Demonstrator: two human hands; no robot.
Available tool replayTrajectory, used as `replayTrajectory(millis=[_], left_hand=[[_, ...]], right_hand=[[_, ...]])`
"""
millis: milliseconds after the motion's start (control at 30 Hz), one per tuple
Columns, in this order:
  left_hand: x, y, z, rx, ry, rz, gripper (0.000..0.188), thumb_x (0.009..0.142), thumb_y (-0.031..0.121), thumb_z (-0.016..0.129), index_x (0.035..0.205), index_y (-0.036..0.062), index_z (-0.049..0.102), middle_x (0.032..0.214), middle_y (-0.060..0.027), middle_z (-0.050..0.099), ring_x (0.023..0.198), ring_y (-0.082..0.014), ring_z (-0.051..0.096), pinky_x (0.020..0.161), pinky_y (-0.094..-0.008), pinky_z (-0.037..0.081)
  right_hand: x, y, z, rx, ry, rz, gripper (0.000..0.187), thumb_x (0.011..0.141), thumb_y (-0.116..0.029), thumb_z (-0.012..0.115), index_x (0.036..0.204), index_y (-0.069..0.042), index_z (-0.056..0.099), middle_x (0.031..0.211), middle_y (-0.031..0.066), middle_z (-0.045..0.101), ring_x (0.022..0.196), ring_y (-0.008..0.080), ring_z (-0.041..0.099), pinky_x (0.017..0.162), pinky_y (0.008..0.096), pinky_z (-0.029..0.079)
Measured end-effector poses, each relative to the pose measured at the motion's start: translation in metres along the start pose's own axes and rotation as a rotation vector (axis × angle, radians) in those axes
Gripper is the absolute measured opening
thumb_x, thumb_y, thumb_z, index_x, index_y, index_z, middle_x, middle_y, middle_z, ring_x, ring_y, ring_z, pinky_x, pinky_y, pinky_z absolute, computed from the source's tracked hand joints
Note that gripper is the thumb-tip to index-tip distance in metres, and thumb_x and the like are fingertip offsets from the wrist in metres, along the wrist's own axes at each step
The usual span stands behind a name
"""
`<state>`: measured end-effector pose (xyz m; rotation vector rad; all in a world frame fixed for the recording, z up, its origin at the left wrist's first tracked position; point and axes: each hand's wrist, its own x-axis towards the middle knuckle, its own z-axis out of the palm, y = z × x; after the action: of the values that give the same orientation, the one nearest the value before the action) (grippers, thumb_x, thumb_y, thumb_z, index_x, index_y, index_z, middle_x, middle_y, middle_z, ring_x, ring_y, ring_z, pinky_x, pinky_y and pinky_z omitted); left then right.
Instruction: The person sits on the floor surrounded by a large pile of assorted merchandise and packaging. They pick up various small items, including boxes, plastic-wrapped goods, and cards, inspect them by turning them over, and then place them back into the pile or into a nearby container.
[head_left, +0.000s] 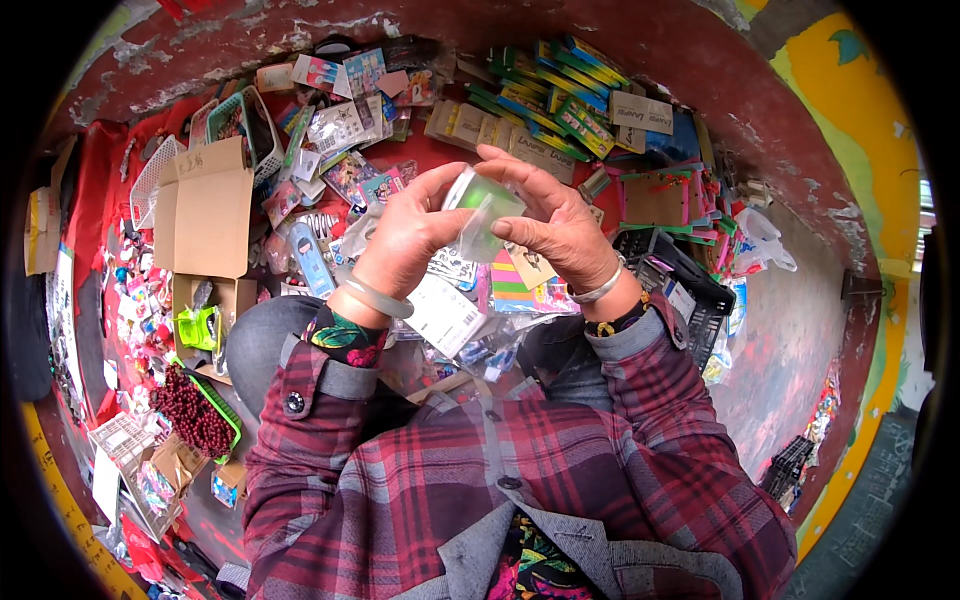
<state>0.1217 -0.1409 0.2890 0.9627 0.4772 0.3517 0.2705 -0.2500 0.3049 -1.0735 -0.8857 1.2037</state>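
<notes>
A: Where is the small translucent plastic container with the pale green inside [488, 213]?

B: Up between the person's two hands, above the crowded goods and well clear of them. It tilts, perhaps so the person can look at it closely.

A: How do the hands hold it?

B: The left hand [408, 232] grips one side, thumb in front. The right hand [566, 228] closes on the other, its thumb against the near edge and its fingers curled over the top. Sharing the grip probably keeps a light, smooth thing from slipping.

A: And beneath?

B: A white printed card [440, 314] lies on packets near the knees, likely within easy reach.

A: Why the containers around the edges?

B: They seem to keep loose goods together. The green plastic tray [232, 412] bears dark red strung beads [192, 415], which could otherwise scatter. The black plastic crate [708, 338] stands to the right. Beyond the hands, the green, yellow and blue flat boxes [580, 122] are piled together, presumably because their shape stacks well.
</notes>
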Motion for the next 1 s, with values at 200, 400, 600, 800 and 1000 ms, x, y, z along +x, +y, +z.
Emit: replayTrajectory(millis=[200, 400, 600, 800, 1000], left_hand=[[0.002, -0.003, 0.000, 0.012, -0.113, -0.007, 0.058, 0.081, 0.017, 0.066, 0.129, -0.0034, 0.041, 0.114, -0.0081, 0.056, 0.101, -0.0154, 0.056, 0.087, -0.0277, 0.045], [-0.007, 0.003, 0.001, -0.251, -0.136, -0.044, 0.062, 0.085, 0.018, 0.060, 0.135, -0.0056, 0.032, 0.128, -0.0117, 0.048, 0.115, -0.0193, 0.049, 0.096, -0.0335, 0.039], [-0.006, 0.004, -0.004, -0.311, -0.087, -0.111, 0.064, 0.084, 0.014, 0.059, 0.137, -0.0060, 0.028, 0.132, -0.0130, 0.044, 0.118, -0.0211, 0.046, 0.098, -0.0360, 0.038], [-0.005, 0.011, 0.009, -0.174, -0.151, -0.016, 0.067, 0.081, 0.007, 0.064, 0.136, -0.0070, 0.029, 0.122, -0.0109, 0.050, 0.110, -0.0159, 0.050, 0.092, -0.0275, 0.042], [-0.008, 0.018, 0.013, -0.013, -0.168, -0.019, 0.074, 0.077, 0.008, 0.066, 0.138, -0.0056, 0.026, 0.125, -0.0090, 0.047, 0.113, -0.0158, 0.047, 0.095, -0.0284, 0.038]], right_hand=[[0.001, 0.001, 0.001, 0.073, 0.073, 0.088, 0.047, 0.079, -0.008, 0.069, 0.122, -0.002, 0.052, 0.121, 0.0070, 0.053, 0.109, 0.0152, 0.051, 0.094, 0.0280, 0.041], [0.002, 0.001, -0.001, 0.133, 0.107, 0.059, 0.042, 0.082, -0.010, 0.064, 0.122, -0.003, 0.052, 0.117, 0.0070, 0.056, 0.107, 0.0149, 0.052, 0.093, 0.0277, 0.041], [0.001, 0.003, -0.004, 0.144, 0.077, 0.007, 0.038, 0.082, -0.008, 0.061, 0.119, -0.006, 0.054, 0.124, 0.0100, 0.052, 0.114, 0.0180, 0.049, 0.098, 0.0304, 0.037], [0.001, 0.004, -0.005, 0.111, 0.052, -0.060, 0.028, 0.081, -0.010, 0.057, 0.109, -0.008, 0.053, 0.133, 0.0129, 0.044, 0.123, 0.0224, 0.041, 0.104, 0.0358, 0.029], [0.001, 0.004, 0.000, 0.027, 0.068, -0.111, 0.022, 0.084, -0.012, 0.057, 0.105, -0.009, 0.052, 0.133, 0.0139, 0.043, 0.125, 0.0228, 0.039, 0.105, 0.0368, 0.027]])
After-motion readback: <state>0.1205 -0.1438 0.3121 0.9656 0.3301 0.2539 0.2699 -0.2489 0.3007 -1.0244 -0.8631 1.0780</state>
